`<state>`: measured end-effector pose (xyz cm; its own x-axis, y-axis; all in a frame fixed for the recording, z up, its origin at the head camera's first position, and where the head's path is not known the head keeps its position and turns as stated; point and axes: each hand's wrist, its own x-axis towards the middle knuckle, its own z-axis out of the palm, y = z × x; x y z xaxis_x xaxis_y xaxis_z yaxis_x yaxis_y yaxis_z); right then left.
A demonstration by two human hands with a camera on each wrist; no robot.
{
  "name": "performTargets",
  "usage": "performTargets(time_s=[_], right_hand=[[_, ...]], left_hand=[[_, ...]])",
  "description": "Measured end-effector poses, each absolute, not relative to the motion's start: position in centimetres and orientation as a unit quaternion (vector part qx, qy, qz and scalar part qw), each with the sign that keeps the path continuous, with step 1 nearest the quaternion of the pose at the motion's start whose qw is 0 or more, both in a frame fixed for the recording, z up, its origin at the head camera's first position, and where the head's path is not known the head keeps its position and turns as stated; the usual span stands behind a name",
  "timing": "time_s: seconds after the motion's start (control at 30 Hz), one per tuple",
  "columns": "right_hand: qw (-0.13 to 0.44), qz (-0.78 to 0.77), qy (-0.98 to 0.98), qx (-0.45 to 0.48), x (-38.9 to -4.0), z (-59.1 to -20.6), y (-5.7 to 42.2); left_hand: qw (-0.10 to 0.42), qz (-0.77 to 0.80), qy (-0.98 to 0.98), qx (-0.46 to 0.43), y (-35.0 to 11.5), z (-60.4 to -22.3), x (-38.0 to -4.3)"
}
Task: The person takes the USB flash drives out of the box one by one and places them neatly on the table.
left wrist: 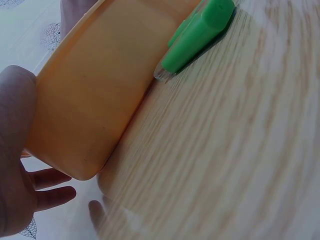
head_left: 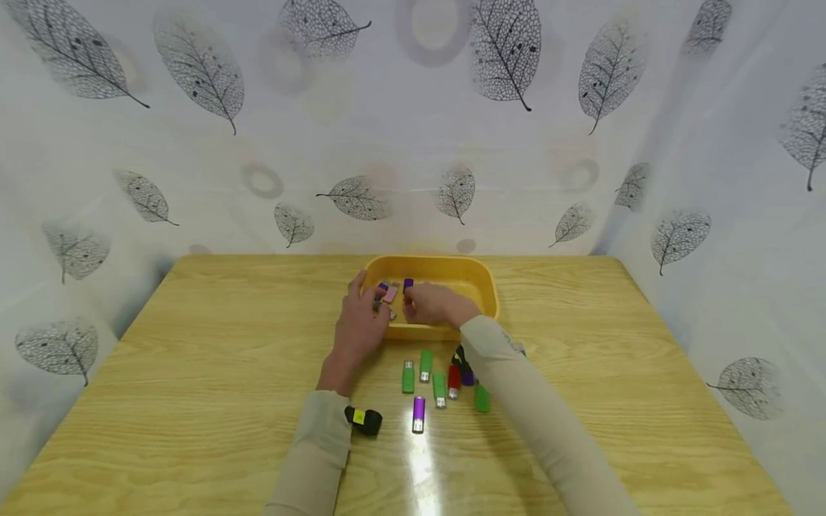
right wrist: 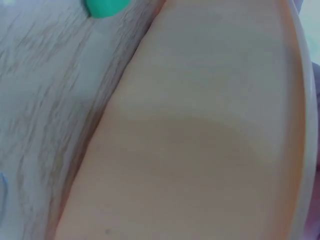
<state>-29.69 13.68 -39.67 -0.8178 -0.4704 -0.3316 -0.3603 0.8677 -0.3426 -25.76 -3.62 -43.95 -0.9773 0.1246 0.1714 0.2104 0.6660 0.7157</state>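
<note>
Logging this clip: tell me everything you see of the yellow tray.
The yellow tray is shallow and open-topped, with rounded corners and smooth, plain walls that look like plastic. It stands upright at the far edge of the wooden table. Small sticks lie in its left part. The left hand reaches over its left end, seemingly touching the rim; the right hand is inside.

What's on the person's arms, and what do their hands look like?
The left sleeve and right sleeve are long and beige. The left hand and right hand are bare, without gloves. Near the left cuff is a black gadget with a yellow patch.
</note>
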Motion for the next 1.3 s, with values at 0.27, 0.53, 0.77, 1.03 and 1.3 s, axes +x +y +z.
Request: performTargets(time_s=[0.27, 0.53, 0.77, 1.03, 1.3], right_hand=[[0.235, -0.151, 0.937, -0.211, -29.6, -39.4, 13.8], [0.204, -0.164, 0.942, -0.210, -29.5, -39.3, 14.5], [0.142, -0.221, 0.947, -0.183, -28.6, -38.2, 16.4], [0.122, -0.262, 0.939, -0.188, -26.0, -36.5, 18.5], [0.125, -0.243, 0.945, -0.177, -23.4, -36.6, 18.8]], left_hand=[[0.049, -0.396, -0.912, -0.094, -3.7, -43.9, -25.8], [0.050, -0.398, -0.911, -0.095, -3.7, -43.9, -25.9], [0.041, -0.393, -0.914, -0.089, -3.6, -44.0, -25.9], [0.045, -0.399, -0.911, -0.091, -3.7, -43.8, -25.9], [0.052, -0.387, -0.916, -0.091, -3.5, -44.1, -25.9]])
